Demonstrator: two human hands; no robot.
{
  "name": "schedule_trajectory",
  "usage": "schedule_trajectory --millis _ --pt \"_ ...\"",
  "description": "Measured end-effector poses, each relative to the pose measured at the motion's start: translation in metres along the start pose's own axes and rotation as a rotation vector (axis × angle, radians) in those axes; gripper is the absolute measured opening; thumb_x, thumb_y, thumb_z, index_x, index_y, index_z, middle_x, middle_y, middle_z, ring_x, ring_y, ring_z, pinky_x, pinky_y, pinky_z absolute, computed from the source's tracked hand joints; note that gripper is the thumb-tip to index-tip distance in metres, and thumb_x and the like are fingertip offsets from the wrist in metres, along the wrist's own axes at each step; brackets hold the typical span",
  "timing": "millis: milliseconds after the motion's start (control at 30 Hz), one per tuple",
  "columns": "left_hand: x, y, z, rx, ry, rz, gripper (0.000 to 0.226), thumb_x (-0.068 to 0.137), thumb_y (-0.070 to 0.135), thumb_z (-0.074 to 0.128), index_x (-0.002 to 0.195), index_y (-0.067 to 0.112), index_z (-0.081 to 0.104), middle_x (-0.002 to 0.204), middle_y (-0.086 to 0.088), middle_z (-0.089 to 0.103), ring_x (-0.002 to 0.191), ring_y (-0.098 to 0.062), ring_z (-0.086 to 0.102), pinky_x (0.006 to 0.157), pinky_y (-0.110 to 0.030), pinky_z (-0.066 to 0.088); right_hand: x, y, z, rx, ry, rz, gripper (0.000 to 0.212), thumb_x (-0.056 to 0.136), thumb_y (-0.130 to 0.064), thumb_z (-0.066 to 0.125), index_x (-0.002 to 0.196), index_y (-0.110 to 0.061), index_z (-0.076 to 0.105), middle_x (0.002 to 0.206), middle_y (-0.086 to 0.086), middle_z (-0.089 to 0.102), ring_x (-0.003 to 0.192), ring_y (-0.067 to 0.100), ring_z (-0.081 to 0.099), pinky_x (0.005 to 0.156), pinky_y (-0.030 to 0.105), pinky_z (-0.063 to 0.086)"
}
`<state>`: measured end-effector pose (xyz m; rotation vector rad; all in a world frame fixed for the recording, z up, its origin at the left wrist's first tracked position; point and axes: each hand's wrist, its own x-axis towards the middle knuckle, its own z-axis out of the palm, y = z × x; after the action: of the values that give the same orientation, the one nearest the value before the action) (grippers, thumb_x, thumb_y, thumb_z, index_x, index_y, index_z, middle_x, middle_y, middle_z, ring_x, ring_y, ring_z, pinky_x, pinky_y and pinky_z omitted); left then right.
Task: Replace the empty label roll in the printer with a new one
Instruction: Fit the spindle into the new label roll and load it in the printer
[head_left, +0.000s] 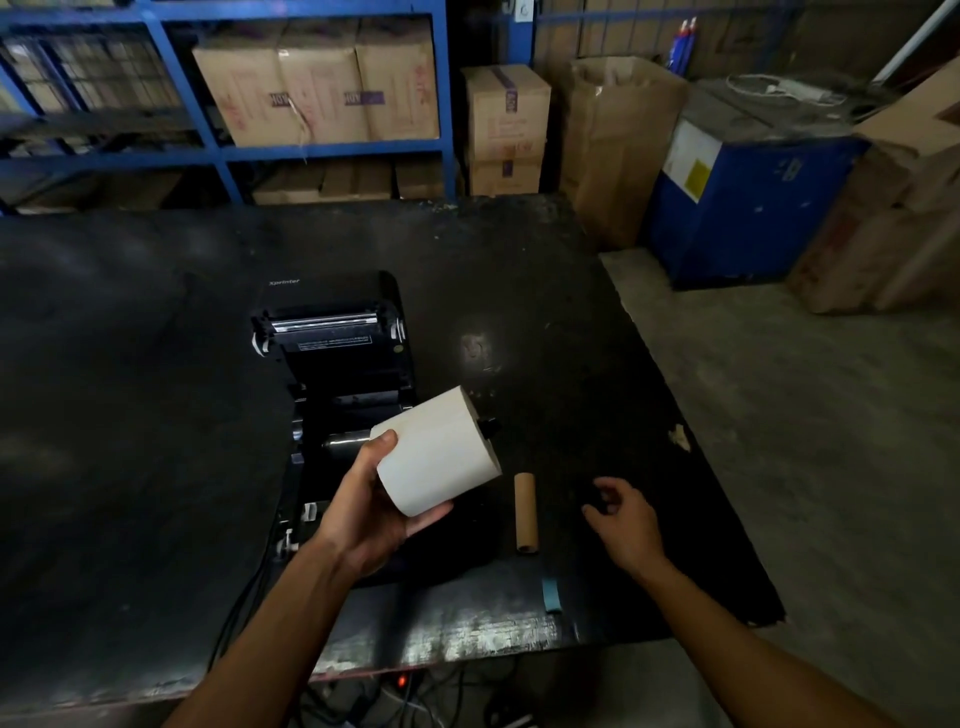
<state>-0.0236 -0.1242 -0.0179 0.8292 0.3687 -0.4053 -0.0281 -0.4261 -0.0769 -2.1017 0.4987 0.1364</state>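
Both forearms are bare from the lower frame edge up to the hands: no sleeve or cuff shows. The left hand (371, 512) and the right hand (626, 525) wear no gloves. No ring, watch or band can be seen on the wrists or fingers.

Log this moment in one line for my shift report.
left hand holds new roll | right hand free | empty core on table | printer open

Left hand (371, 512) gripping a white label roll (436, 452) above the open black printer (337, 374), right hand (626, 519) loosely curled over the dark table (130, 364), just right of an empty cardboard core (525, 513).
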Motion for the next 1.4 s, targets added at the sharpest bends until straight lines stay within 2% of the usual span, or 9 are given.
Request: schedule_trajectory --millis 133,233,533,800,933,1067,1233,1300,1400 --pt "-0.003 0.001 -0.002 0.001 0.0 -0.003 0.051 0.064 0.043 0.079 0.111 0.026 0.069 0.101 -0.009 0.078 0.094 -0.033 0.074 0.07 -0.05 0.06 -0.005 -0.05 -0.004 1.117 -0.359 0.303 0.022 0.09 -0.004 0.057 0.109 -0.003 0.067 0.113 0.019 0.067 0.101 0.025 0.065 0.084 0.031 0.056" --pt "-0.005 0.002 -0.001 0.008 -0.003 -0.008 0.05 0.058 0.044 0.084 0.104 0.027 0.075 0.103 -0.01 0.077 0.098 -0.035 0.073 0.073 -0.051 0.059 -0.014 -0.08 -0.009 1.407 -0.56 0.32 0.022 0.086 -0.009 0.06 0.106 -0.002 0.068 0.112 0.021 0.07 0.097 0.026 0.07 0.075 0.029 0.059" --pt "-0.016 0.001 0.002 -0.045 0.01 -0.043 0.046 0.067 0.043 0.077 0.108 0.022 0.073 0.107 -0.014 0.076 0.105 -0.041 0.068 0.075 -0.052 0.059 -0.031 -0.116 0.002 1.186 -0.545 0.042 0.035 0.083 -0.011 0.061 0.117 -0.003 0.066 0.109 0.014 0.071 0.103 0.022 0.064 0.096 0.035 0.045" --pt "-0.021 -0.001 0.008 -0.056 0.003 -0.106 0.056 0.065 0.045 0.076 0.115 0.021 0.068 0.107 -0.016 0.075 0.1 -0.04 0.069 0.074 -0.051 0.06 -0.042 -0.125 0.013 0.88 -0.395 -0.174 0.023 0.086 -0.003 0.064 0.105 -0.014 0.073 0.104 0.009 0.075 0.101 0.02 0.069 0.088 0.032 0.055" --pt "-0.021 -0.003 0.009 -0.082 -0.005 -0.126 0.06 0.064 0.046 0.077 0.117 0.02 0.067 0.108 -0.017 0.074 0.104 -0.042 0.067 0.073 -0.05 0.061 -0.049 -0.122 0.013 0.684 -0.305 -0.396 0.026 0.084 -0.001 0.067 0.104 -0.017 0.073 0.096 -0.006 0.077 0.095 0.004 0.068 0.079 0.017 0.053" --pt "-0.021 -0.004 0.01 -0.07 -0.008 -0.139 0.057 0.067 0.045 0.074 0.118 0.02 0.065 0.104 -0.016 0.075 0.097 -0.04 0.07 0.074 -0.05 0.061 -0.05 -0.119 0.014 0.585 -0.341 -0.53 0.031 0.084 0.005 0.065 0.108 -0.015 0.072 0.104 -0.011 0.073 0.103 0.005 0.067 0.085 0.016 0.051" --pt "-0.02 -0.007 0.015 -0.008 0.02 -0.107 0.057 0.065 0.044 0.076 0.116 0.021 0.065 0.097 -0.013 0.077 0.095 -0.038 0.071 0.072 -0.05 0.06 -0.048 -0.113 0.016 0.6 -0.339 -0.462 0.026 0.09 -0.006 0.062 0.106 -0.022 0.073 0.11 -0.004 0.074 0.109 0.014 0.066 0.086 0.022 0.051" --pt "-0.02 -0.008 0.021 0.048 0.053 -0.089 0.057 0.065 0.045 0.075 0.115 0.022 0.064 0.093 -0.011 0.079 0.094 -0.035 0.071 0.072 -0.049 0.06 -0.052 -0.109 0.019 0.675 -0.359 -0.309 0.018 0.094 -0.027 0.057 0.106 -0.025 0.071 0.112 -0.003 0.072 0.113 0.02 0.063 0.086 0.034 0.051" --pt "-0.02 -0.008 0.033 0.192 0.084 -0.042 0.058 0.066 0.046 0.078 0.119 0.029 0.064 0.108 -0.011 0.075 0.103 -0.033 0.068 0.072 -0.046 0.06 -0.059 -0.102 0.026 0.828 -0.446 -0.087 0.048 0.075 -0.066 0.057 0.106 -0.03 0.062 0.112 -0.007 0.071 0.113 0.02 0.061 0.09 0.051 0.045"
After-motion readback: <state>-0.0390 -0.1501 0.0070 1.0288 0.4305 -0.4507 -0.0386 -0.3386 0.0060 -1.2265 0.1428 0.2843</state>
